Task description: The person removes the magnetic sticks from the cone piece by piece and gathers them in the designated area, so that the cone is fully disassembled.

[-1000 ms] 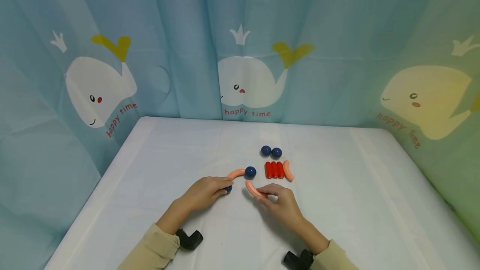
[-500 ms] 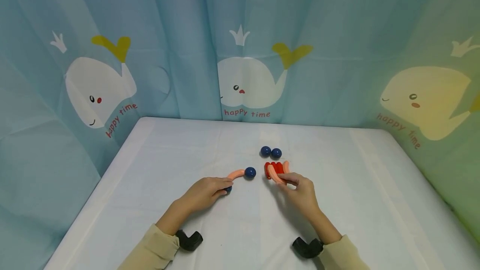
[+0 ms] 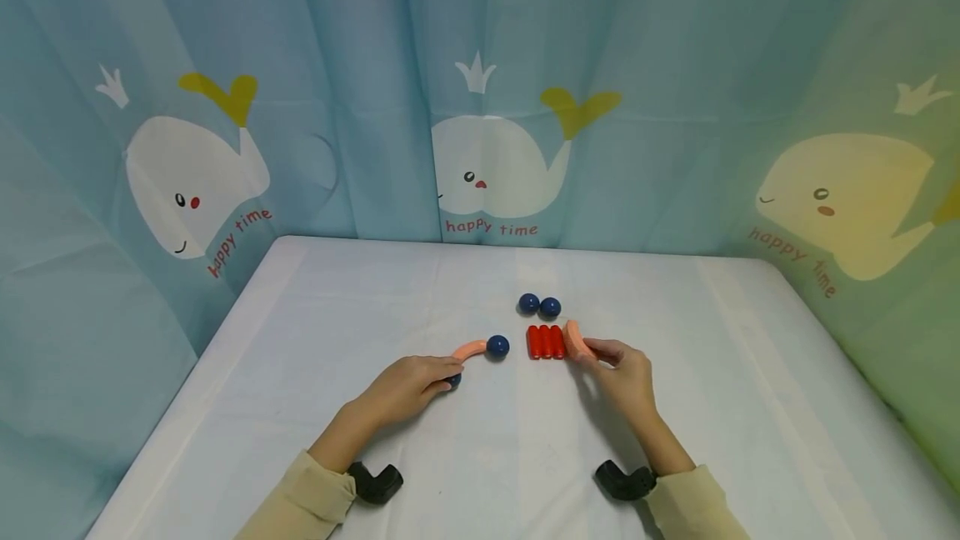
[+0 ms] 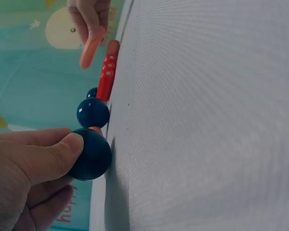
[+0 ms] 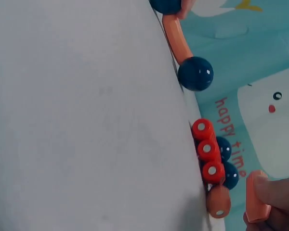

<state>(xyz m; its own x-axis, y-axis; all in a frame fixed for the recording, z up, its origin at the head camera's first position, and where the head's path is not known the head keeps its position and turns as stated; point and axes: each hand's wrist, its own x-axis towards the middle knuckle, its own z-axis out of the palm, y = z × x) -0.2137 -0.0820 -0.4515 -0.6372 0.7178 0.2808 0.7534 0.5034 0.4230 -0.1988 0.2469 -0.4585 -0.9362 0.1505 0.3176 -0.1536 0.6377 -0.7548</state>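
My left hand [image 3: 405, 386] pinches a dark blue ball [image 4: 92, 156] between thumb and fingers, low over the white table. From that ball a curved orange rod [image 3: 471, 348] runs to a second blue ball [image 3: 498, 347]. On the other side, my right hand [image 3: 626, 377] pinches a loose curved orange rod [image 5: 256, 197] by one end, raised off the table. Below it lies a similar orange rod [image 5: 218, 201], largely covered in the head view. Beside that one, three short red rods [image 3: 545, 342] with holes in their ends lie in a row.
Behind the red rods sit two more blue balls, a left one [image 3: 528, 304] and a right one [image 3: 551, 307], side by side. A blue whale-print curtain [image 3: 360, 107] hangs round the white table [image 3: 360, 290]. Each wrist wears a black device, seen at left [image 3: 377, 483] and right [image 3: 625, 482].
My right hand has carried the loose orange rod rightward and away from me, past the red rods to above the lying orange rod. The left hand stays where it was on its ball.
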